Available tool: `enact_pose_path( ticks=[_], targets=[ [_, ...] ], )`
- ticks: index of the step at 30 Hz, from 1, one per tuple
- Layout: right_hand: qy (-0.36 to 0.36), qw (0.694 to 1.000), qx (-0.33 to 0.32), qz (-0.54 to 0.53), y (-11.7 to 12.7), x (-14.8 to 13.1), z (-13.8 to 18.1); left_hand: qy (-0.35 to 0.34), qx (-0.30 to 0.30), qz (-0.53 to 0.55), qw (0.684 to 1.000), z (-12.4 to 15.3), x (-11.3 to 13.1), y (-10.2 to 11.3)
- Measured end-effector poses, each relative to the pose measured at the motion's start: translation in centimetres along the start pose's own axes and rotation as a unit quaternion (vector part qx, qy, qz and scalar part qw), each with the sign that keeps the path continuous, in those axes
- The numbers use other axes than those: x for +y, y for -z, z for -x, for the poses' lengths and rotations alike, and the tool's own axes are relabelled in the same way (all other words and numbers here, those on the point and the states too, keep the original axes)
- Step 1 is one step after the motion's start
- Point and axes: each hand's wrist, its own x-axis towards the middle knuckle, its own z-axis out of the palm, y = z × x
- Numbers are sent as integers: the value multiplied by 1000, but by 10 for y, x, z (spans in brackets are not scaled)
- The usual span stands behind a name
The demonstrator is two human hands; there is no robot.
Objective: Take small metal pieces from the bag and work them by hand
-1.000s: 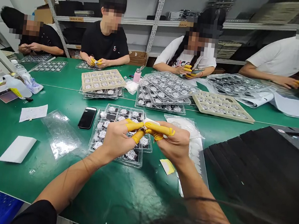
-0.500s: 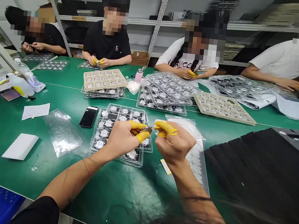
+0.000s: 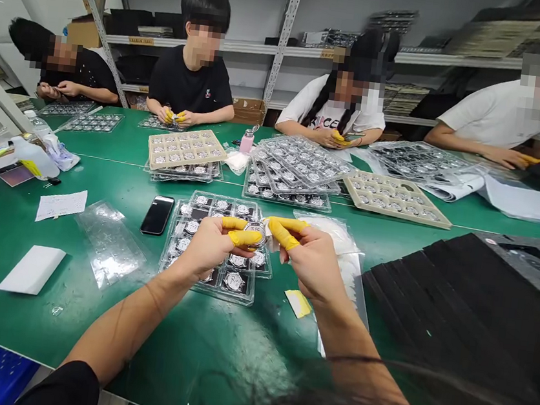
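Closer together came the left hand (image 3: 209,245) and right hand (image 3: 314,264) over the plastic tray (image 3: 234,300); left fingers in yellow cots (image 3: 245,239) pinched a round silver disc (image 3: 255,233), right fingers pressed together just beside it, and steady holding seemed needed

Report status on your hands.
Left hand pinching round silver disc above blister tray. Right hand, yellow-cotted fingers at its edge. Phone beside tray, not in the way.

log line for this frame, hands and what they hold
left hand: yellow-capped fingers on round metal disc | right hand: yellow-capped fingers at disc edge | below: clear plastic tray of discs
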Motion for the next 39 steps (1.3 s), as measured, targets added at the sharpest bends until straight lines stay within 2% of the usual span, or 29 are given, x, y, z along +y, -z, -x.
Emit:
enact_pose_path(
  ticks=[5,10,12,16,20,25,28,30,34,37,39],
  targets=[
    [-18,1000,-17,-17,2,-3,0,6,-4,3,1000,0,0,2],
    [-28,998,-47,13,2,2,-4,9,-16,-22,1000,-3,-2,3],
    [-7,999,-29,23,-4,6,-3,2,1,-21,1000,-3,-3,2],
    [61,995,54,60,-18,14,2,-27,57,-7,998,-5,-7,4],
    [75,988,77,114,-25,23,6,-56,85,15,995,-7,-14,3],
    [119,969,138,165,-33,30,11,-78,118,40,989,-6,-16,-4],
    [145,956,147,209,-42,29,17,-104,158,45,981,-7,-14,-4],
    [166,952,111,231,-45,25,19,-126,188,42,973,-10,-14,0],
    [188,922,-33,336,-34,15,17,-158,224,12,962,-24,-16,13],
    [168,902,-21,397,-15,4,8,-183,236,-1,954,-38,-14,30],
    [168,908,-18,383,0,-3,1,-189,224,-2,956,-50,-11,45]
  ],
)
